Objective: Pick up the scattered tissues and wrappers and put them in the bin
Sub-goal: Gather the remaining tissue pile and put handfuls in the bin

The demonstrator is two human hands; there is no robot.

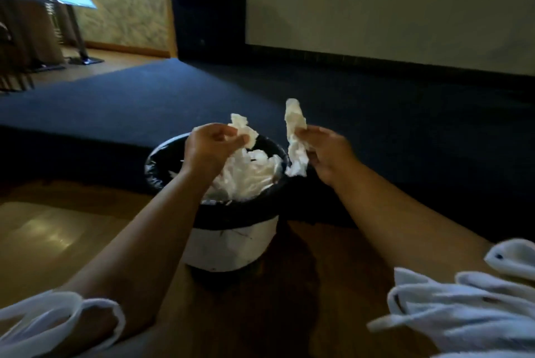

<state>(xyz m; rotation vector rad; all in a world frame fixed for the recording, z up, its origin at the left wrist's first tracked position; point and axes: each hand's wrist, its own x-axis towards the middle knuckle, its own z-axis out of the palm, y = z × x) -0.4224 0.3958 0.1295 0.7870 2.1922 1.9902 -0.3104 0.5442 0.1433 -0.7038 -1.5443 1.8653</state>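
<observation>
Tissues lie heaped white in the bin [231,244], a pale tub lined with a black bag that stands on the wood floor [52,239] at the edge of a dark carpet [144,97]. Two more pieces are on their way in. The left hand [211,145] has its grip pinched shut on a crumpled tissue [244,129] directly above the bin's mouth. The right hand [327,152] has its grip closed round a long twisted tissue [295,137] that hangs just beside the right rim, its lower end level with the edge.

The likelier slip is on the right: that long piece dangles at or outside the rim, so letting go from there could drop it onto the carpet. The heap already rises near the rim, so a light piece could also slide off. White cloth [463,299] shows at both lower corners.
</observation>
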